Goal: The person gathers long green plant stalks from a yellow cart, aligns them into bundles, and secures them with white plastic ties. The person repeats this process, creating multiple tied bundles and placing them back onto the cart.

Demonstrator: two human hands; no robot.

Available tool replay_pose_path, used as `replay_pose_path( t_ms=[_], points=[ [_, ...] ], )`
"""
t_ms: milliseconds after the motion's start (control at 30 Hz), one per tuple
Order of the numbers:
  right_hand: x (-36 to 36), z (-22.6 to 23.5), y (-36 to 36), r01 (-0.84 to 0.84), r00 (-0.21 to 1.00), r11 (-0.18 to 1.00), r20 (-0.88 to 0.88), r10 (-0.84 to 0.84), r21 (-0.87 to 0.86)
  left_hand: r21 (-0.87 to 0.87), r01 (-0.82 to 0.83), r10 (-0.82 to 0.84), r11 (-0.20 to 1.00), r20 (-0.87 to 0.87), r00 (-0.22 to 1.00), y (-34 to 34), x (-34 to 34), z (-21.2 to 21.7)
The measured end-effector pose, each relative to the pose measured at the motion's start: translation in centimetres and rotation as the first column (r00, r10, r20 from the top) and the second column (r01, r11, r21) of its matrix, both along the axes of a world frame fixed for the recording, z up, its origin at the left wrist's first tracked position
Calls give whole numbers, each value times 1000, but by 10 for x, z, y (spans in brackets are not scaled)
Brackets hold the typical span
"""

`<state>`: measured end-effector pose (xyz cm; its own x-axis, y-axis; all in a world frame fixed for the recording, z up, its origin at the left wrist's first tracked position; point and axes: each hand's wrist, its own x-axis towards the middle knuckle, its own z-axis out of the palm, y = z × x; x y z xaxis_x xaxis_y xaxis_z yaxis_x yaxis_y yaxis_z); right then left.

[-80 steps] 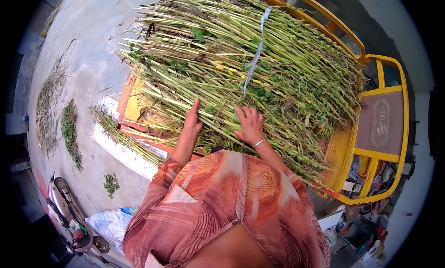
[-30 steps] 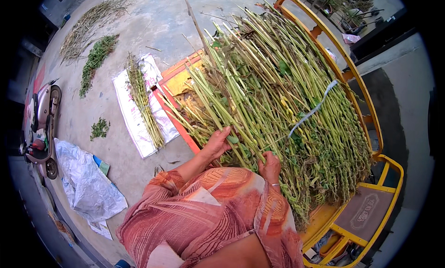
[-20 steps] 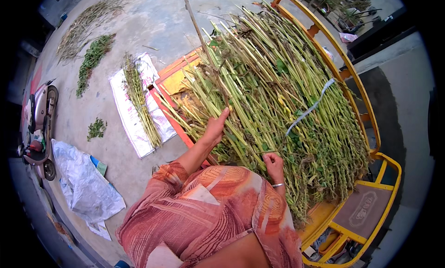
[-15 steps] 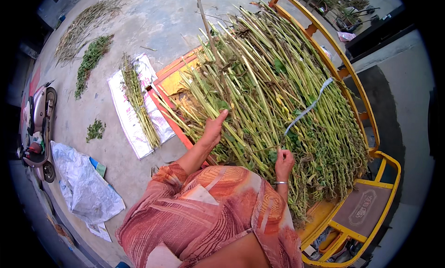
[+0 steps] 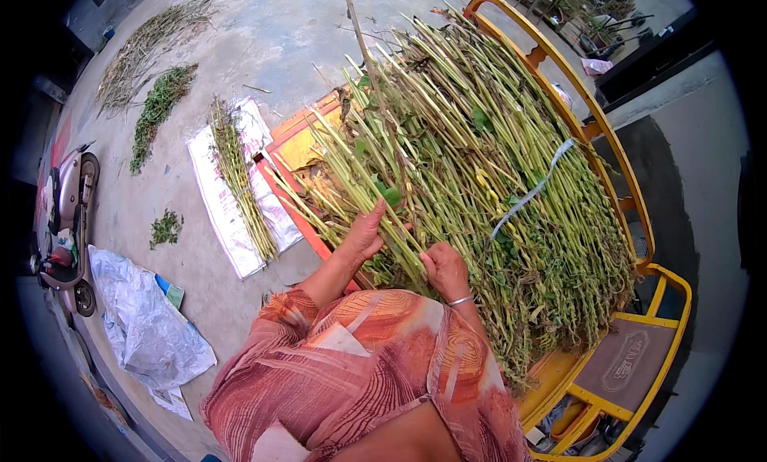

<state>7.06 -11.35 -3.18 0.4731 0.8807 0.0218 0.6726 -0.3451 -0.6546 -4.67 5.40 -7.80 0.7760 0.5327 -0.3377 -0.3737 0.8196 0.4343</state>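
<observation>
A thick pile of long green stalks (image 5: pixel 511 166), much like sesame, lies across a yellow and orange cart bed (image 5: pixel 297 152). My left hand (image 5: pixel 366 237) is wrapped round a small bundle of stalks (image 5: pixel 399 237) at the near left side of the pile, thumb on top. Close beside it, my right hand (image 5: pixel 447 272) is closed on the lower part of the same bundle; its fingertips are partly hidden. A pale grey-blue strip (image 5: pixel 534 187) crosses the pile to the right. One thicker brown stick (image 5: pixel 363 51) slants up from the pile past the far edge.
A yellow rail (image 5: pixel 587 118) borders the cart's right side, with a brown-panelled seat frame (image 5: pixel 627 360) nearer me. On the concrete at left are a white sack (image 5: pixel 209 174) under a stalk bundle (image 5: pixel 240 186), a crumpled sheet (image 5: pixel 148 322), green plant heaps (image 5: pixel 160 111) and a scooter (image 5: pixel 76 198).
My right hand has moved left and slightly up, from the thin stem it pinched to the bundle beside my left hand. My left hand has shifted slightly down and left.
</observation>
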Motion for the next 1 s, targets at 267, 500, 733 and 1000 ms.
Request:
replay_pose_path(
  t_ms=[267, 500, 733, 1000],
  points=[
    [25, -9, 38, 115, 958, 982, -280, -68, 153, -24, 112, -113, 993, -29, 993, -2, 1, 22],
    [33, 14, 46, 328, 726, 916, -682, -89, 230, -62, 172, -174, 983, -28, 984, -4, -2, 27],
    [94, 139, 61, 364, 931, 717, -248, -268, 594, 123, 83, -86, 989, 23, 996, -31, 19, 70],
    [166, 327, -38, 350, 686, 737, 377, -622, 578, -33, 10, -9, 999, 21, 1000, -10, 14, 18]
  ],
)
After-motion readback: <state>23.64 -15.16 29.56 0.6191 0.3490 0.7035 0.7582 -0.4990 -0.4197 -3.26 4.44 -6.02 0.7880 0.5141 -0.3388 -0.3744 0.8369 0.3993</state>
